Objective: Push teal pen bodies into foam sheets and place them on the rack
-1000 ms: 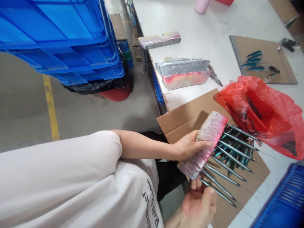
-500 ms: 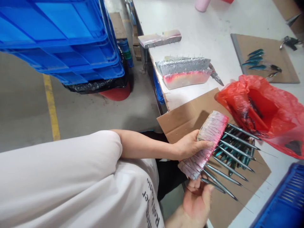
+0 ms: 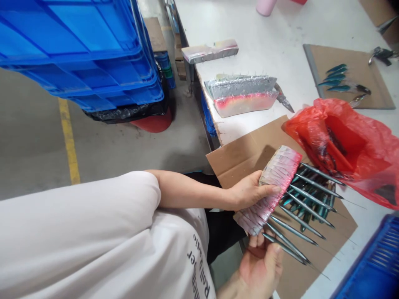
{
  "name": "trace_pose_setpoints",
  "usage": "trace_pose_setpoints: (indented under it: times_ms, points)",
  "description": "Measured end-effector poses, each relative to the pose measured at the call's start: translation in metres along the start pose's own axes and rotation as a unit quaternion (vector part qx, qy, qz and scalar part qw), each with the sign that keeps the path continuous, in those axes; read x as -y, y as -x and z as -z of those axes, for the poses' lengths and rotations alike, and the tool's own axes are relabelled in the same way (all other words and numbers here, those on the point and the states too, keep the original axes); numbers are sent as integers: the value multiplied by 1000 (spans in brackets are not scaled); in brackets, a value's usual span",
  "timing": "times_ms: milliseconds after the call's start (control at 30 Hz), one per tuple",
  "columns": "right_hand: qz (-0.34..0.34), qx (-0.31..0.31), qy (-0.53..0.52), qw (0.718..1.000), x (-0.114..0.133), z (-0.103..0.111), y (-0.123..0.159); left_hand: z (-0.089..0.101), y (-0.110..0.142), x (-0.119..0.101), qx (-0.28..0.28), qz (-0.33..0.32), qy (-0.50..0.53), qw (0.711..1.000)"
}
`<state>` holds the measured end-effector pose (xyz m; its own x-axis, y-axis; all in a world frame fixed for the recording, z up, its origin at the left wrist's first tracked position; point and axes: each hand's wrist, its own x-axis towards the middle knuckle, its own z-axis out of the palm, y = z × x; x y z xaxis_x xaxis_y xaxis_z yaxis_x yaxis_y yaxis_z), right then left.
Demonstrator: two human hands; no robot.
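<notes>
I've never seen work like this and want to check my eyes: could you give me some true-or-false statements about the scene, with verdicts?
1. The left hand holds a wrapped pink-and-silver block. True.
2. Slender, pointed, dark-teal rods stick out from one side of the block. True.
3. The right hand is far from the block. False: its fingers are close by the block's lower end.
4. The crumpled, translucent plastic bag is green. False: it is red.
5. The smooth pink cylinder stands on the floor. False: it stands on the white flat-topped table.
</notes>
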<state>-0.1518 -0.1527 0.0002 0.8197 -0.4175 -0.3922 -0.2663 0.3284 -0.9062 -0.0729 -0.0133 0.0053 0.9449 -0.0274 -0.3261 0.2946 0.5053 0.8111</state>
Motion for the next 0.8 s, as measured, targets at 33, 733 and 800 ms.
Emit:
trace_pose_setpoints:
  times_ms: [33,733,800]
  points:
    - [6,0,2,1000,0,-1,1,0,0,0,1,-1,0,1000]
    - [61,-10,48,997,1,-25,21,-2,-1,0,-2,0,97,995]
    - [63,-3,38,997,-1,-25,20,-2,-2,1,1,4,113,994]
